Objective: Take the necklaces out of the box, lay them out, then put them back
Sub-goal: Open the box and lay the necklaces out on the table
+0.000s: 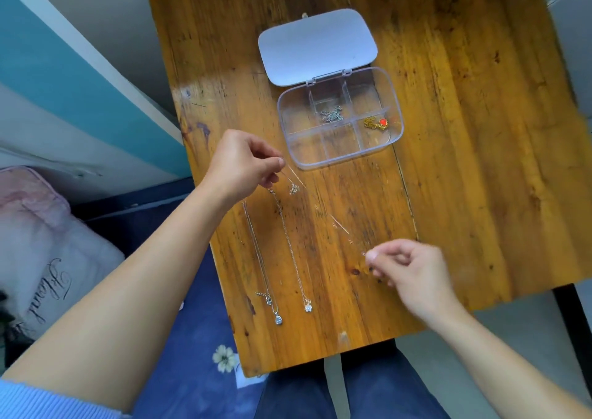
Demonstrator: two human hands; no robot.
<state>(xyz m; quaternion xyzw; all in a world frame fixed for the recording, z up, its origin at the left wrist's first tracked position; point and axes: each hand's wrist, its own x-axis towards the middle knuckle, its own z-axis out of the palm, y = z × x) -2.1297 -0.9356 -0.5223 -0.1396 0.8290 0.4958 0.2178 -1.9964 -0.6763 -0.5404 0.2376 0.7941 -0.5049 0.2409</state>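
A clear compartment box [392,144] lies open on the wooden table [464,162], its white lid [317,45] flipped back. Inside sit a bunched silver chain [333,115] and a gold necklace with a red stone [377,123]. Two silver necklaces lie straight on the table: one with a round pendant [256,252] at the left, one with a flower pendant [293,252] beside it. A third thin silver necklace [323,207] is stretched between my hands, a small pendant hanging near the left end. My left hand [245,164] pinches one end, my right hand [413,273] pinches the other.
The table's near edge is just below the laid-out pendants. To the left are a bed with a pale cushion [48,252] and a blue floral sheet [198,348]. My legs in dark trousers [368,386] are under the table edge.
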